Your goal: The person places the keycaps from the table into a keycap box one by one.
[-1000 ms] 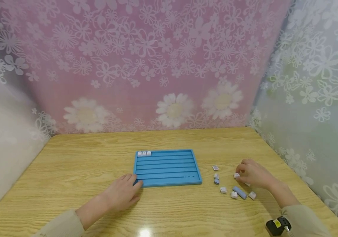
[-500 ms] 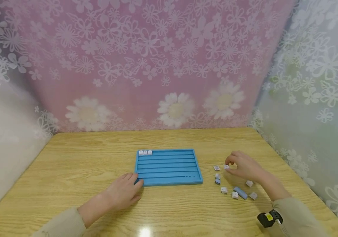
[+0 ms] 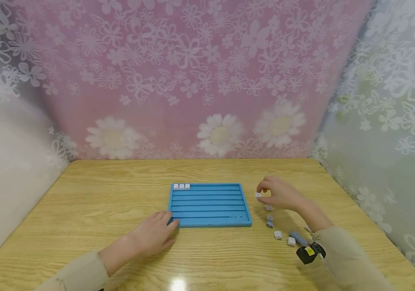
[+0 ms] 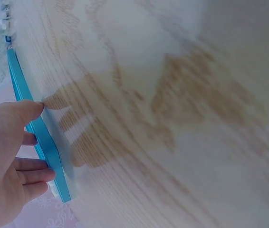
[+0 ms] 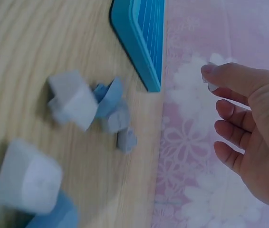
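Right hand (image 3: 280,195) grip pinching a white keycap (image 3: 258,195), raised beside blue tray (image 3: 210,223).

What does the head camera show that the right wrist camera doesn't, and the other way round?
Only the head view shows the left hand resting at the tray's near left corner, the three keycaps lined up in the tray's far left corner, and the whole table. Only the right wrist view shows the loose keycaps large, though blurred. Both show the blue tray, the loose keycaps on the table, and the right hand pinching a small white keycap at its fingertips.
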`<state>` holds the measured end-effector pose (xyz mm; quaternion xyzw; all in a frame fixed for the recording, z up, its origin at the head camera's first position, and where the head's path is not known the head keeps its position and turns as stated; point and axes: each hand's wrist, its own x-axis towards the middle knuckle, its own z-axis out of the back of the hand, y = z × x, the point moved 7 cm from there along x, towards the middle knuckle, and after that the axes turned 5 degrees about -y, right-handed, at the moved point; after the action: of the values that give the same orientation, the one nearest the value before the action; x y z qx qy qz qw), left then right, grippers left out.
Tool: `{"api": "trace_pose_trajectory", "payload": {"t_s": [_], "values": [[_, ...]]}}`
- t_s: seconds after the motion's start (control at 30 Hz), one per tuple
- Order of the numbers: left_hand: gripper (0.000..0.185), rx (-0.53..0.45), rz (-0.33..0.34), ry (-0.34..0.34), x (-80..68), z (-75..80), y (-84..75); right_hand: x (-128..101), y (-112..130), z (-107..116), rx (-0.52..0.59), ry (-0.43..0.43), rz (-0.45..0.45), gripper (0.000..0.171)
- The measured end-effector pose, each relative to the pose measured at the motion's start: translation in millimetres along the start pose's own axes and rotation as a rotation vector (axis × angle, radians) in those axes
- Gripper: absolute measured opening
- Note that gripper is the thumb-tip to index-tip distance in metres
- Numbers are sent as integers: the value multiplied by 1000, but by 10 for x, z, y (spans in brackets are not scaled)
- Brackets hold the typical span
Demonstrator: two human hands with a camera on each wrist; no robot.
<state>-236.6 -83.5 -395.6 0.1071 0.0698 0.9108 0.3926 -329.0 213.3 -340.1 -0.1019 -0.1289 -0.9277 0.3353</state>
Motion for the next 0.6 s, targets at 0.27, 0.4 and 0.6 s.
{"api": "trace_pose_trajectory", "payload": {"t_s": [0.27, 0.4, 0.6], "values": [[48, -53, 24, 34, 1, 0, 15, 326, 154, -91, 36, 20, 36, 13], [50, -101, 47, 58, -2, -6, 29, 455, 231, -129, 25, 27, 50, 13], [50, -117, 57, 74, 2, -15, 38, 624, 334, -227, 15, 48, 48, 14]]}}
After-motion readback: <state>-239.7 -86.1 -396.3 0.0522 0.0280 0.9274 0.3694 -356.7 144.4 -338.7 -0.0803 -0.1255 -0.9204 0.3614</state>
